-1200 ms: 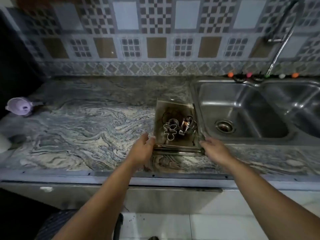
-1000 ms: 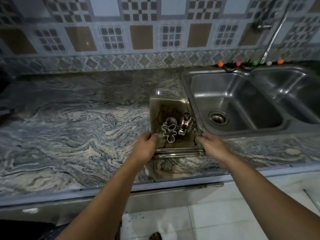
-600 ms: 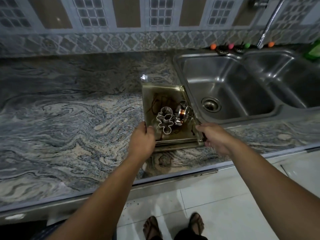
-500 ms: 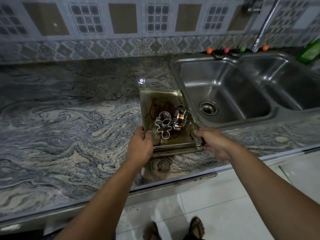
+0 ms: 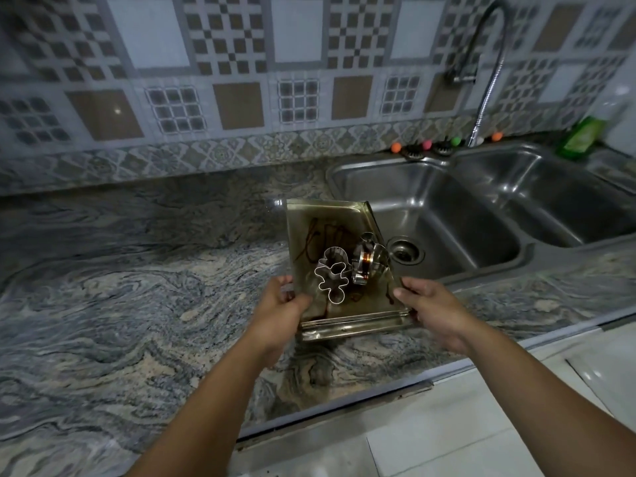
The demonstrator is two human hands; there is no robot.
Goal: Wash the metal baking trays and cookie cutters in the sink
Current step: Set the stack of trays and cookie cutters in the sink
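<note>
Fingers of the left hand (image 5: 280, 313) and right hand (image 5: 430, 306) are pinching the near corners of the stained rectangular metal baking tray (image 5: 327, 222), its long axis running away from them, beside the steel sink's left basin (image 5: 447, 215) at its right, over the marbled counter (image 5: 137, 287).

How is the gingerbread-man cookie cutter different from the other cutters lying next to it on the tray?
The gingerbread-man cutter lies flat, so its whole outline reads clearly; the other cutters sit tipped in a cluster and their shapes are hard to tell. The gingerbread-man cutter is nearer the left hand; the cluster is at the tray's sink-side edge, nearer the right hand. The cluster shows an orange glint, the gingerbread-man cutter none. Both are shiny metal on the stained top tray.
</note>
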